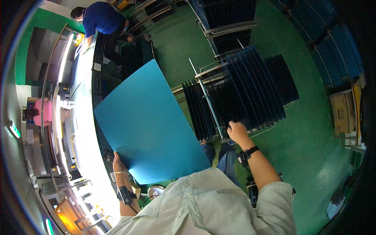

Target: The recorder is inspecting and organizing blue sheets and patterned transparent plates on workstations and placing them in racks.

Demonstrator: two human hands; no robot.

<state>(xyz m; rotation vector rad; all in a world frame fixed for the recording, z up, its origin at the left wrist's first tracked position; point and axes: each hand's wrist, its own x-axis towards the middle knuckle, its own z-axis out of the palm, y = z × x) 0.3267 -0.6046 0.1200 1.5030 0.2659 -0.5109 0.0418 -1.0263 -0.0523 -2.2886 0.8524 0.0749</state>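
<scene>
A large flat blue sheet (150,125) fills the space in front of me, tilted, its lower edge against my shirt. My left hand (118,164) grips it by the left edge; most of the fingers are hidden behind it. To the right, my right hand (238,133) is closed at the near side of a wheeled rack's dark upright sheets (250,90). What its fingers pinch there is hidden. A pale metal bar (209,102) of the rack runs just left of that hand. More dark sheets (197,111) stand left of the bar.
Along my left runs a brightly lit long table (84,113). A person in a dark blue shirt (102,18) leans over its far end; another in pink (42,111) is beyond it. Another rack (229,23) stands ahead. Cardboard (342,113) and blue panels (333,55) line the right.
</scene>
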